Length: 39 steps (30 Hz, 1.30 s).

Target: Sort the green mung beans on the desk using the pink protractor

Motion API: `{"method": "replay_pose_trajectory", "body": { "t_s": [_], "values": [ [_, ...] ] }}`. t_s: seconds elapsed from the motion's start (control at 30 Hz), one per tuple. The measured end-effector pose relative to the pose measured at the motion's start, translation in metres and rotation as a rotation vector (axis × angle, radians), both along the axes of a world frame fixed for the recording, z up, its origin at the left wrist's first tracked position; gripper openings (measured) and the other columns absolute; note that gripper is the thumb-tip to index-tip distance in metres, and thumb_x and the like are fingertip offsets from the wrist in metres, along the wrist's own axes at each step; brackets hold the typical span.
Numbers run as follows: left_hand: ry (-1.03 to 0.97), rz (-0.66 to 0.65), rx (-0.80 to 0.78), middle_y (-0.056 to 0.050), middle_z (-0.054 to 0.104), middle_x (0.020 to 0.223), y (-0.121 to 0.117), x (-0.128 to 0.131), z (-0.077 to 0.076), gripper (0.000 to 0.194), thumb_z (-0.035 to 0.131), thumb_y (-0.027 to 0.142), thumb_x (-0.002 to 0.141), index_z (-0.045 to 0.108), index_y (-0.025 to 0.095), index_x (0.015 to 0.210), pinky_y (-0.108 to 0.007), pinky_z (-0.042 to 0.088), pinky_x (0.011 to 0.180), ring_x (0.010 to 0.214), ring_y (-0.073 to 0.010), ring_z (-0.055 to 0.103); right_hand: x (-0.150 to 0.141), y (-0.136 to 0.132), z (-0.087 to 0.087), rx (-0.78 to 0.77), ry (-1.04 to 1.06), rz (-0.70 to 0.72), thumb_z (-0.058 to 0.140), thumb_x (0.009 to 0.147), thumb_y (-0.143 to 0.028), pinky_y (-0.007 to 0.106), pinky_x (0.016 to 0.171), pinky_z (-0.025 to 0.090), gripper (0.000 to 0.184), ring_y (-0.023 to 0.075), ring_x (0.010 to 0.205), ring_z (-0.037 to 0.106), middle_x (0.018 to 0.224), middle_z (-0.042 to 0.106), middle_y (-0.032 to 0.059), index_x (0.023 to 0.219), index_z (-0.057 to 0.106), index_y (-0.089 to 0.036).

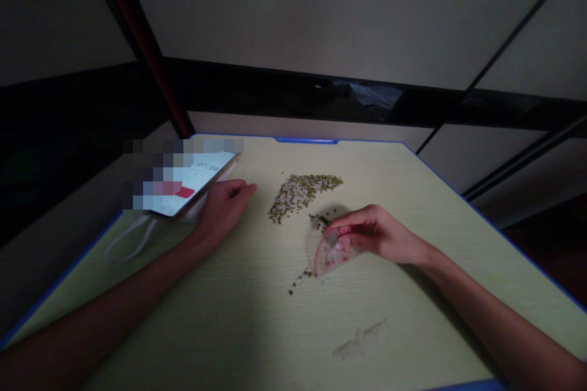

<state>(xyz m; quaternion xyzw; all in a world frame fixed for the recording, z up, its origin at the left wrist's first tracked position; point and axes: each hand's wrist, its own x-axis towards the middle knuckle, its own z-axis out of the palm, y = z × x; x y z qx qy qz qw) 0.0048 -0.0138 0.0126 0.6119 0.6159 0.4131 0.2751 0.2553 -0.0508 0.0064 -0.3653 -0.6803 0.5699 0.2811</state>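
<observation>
My right hand (378, 233) pinches a clear pink semicircular protractor (331, 251) that stands on edge on the pale yellow-green table (257, 330). A pile of small green and pale beans (302, 191) lies just beyond it, and a few stray beans (300, 276) sit near the protractor's lower end. My left hand (224, 204) rests on the table with fingers loosely curled, touching the edge of a lit phone (195, 184) and holding nothing.
A white cable (131, 241) loops from under the phone toward the table's left, blue-trimmed edge. Faint pencil scribbles (360, 339) mark the near tabletop. Dark frame bars and grey wall panels stand behind the table.
</observation>
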Motion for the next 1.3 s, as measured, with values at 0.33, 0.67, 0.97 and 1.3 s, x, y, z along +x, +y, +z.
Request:
{"method": "replay_pose_trajectory", "body": {
  "t_s": [0.33, 0.67, 0.97, 1.3],
  "values": [
    [0.004, 0.005, 0.004, 0.006, 0.033, 0.036, 0.001, -0.001, 0.000, 0.033, 0.047, 0.029, 0.069, 0.033, 0.020, 0.041, -0.024, 0.024, 0.041, 0.037, -0.0083, 0.030, -0.003, 0.000, -0.002, -0.040, 0.058, -0.092, 0.061, 0.069, -0.010, 0.021, 0.053, 0.047, 0.022, 0.0087, 0.057, 0.057, 0.068, 0.064, 0.0033, 0.090, 0.066, -0.010],
    [0.006, 0.004, 0.003, 0.006, 0.032, 0.036, 0.000, 0.000, 0.001, 0.034, 0.048, 0.030, 0.069, 0.033, 0.020, 0.041, -0.024, 0.024, 0.041, 0.038, -0.0084, 0.030, -0.013, -0.003, -0.006, 0.164, -0.007, -0.097, 0.058, 0.075, -0.019, 0.024, 0.059, 0.049, 0.023, 0.0117, 0.066, 0.059, 0.082, 0.067, 0.0077, 0.095, 0.066, -0.011],
    [-0.002, -0.003, -0.007, 0.006, 0.032, 0.036, 0.001, 0.000, 0.001, 0.033, 0.048, 0.029, 0.070, 0.033, 0.020, 0.042, -0.024, 0.024, 0.041, 0.037, -0.0082, 0.029, -0.003, -0.001, 0.002, 0.156, -0.052, -0.005, 0.055, 0.077, -0.015, 0.026, 0.064, 0.051, 0.021, 0.0126, 0.070, 0.061, 0.082, 0.067, 0.0087, 0.094, 0.064, -0.008],
    [-0.009, 0.000, 0.002, 0.006, 0.033, 0.035, 0.000, 0.000, 0.000, 0.033, 0.048, 0.029, 0.068, 0.033, 0.020, 0.041, -0.024, 0.024, 0.041, 0.037, -0.0079, 0.030, 0.001, -0.002, 0.008, 0.177, -0.128, 0.040, 0.057, 0.076, -0.014, 0.028, 0.062, 0.052, 0.018, 0.0132, 0.068, 0.060, 0.079, 0.066, 0.0082, 0.090, 0.065, -0.008]
  ]
}}
